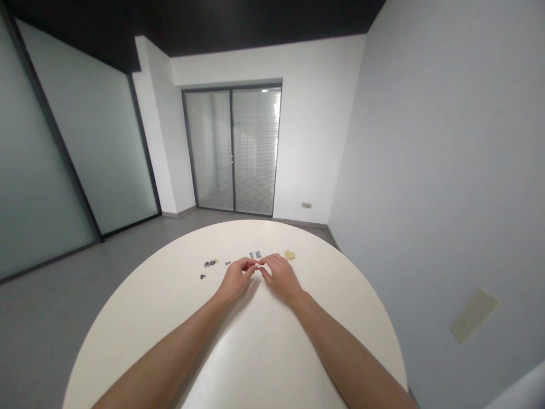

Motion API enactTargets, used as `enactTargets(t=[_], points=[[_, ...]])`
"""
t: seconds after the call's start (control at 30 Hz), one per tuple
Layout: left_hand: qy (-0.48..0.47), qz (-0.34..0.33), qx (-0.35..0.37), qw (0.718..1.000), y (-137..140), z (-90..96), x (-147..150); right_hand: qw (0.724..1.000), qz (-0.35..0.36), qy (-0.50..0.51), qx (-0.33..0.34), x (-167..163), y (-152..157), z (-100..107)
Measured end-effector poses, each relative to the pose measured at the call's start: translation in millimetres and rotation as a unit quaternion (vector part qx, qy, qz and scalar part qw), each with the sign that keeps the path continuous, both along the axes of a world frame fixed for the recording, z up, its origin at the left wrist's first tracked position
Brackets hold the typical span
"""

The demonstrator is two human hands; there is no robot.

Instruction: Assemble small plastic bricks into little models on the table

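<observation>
Above the middle of the round white table [255,346], my left hand [237,277] and my right hand [280,276] meet at the fingertips. Both are closed in a pinch around something tiny and pale, too small to name. Just beyond the fingers lie small grey pieces [258,254]. A single small grey piece [227,263] rests left of them, close to my left hand. A yellow cluster of small pieces [289,255] sits behind my right hand.
Further left on the table is a group of dark and yellow bits [210,263], with one dark piece [202,276] nearer me. A white wall [426,170] stands close on the right. Glass doors [232,150] are at the back.
</observation>
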State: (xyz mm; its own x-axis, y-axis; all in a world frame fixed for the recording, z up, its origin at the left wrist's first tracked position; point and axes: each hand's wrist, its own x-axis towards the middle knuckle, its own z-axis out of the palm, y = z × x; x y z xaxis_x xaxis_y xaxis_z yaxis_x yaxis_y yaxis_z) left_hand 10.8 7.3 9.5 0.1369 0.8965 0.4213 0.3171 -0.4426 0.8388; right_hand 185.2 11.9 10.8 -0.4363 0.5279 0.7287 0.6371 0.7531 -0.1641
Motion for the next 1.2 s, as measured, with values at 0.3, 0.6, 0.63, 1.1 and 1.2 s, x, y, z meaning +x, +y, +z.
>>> enactTargets(t=[0.3, 0.6, 0.63, 1.1, 1.2], points=[[0.002, -0.004, 0.007, 1.0, 2.8, -3.9, -1.3, 1.0, -0.008, -0.001, -0.005, 0.9, -0.8, -0.7], [0.004, 0.007, 0.009, 1.0, 0.7, -1.6, 0.1, 1.0, -0.005, -0.005, -0.001, 1.2, 0.4, -0.8], [0.003, 0.006, 0.008, 1.0, 0.4, -1.6, 0.0, 1.0, -0.005, -0.005, -0.001, 1.2, 0.1, -0.5], [0.003, -0.002, 0.009, 1.0, 2.8, -3.9, -0.9, 1.0, 0.001, -0.006, -0.005, 1.7, -0.4, -2.1], [0.002, -0.004, 0.008, 1.0, 3.4, -4.0, -1.0, 1.0, 0.003, -0.003, -0.006, 1.7, 0.5, -3.0]])
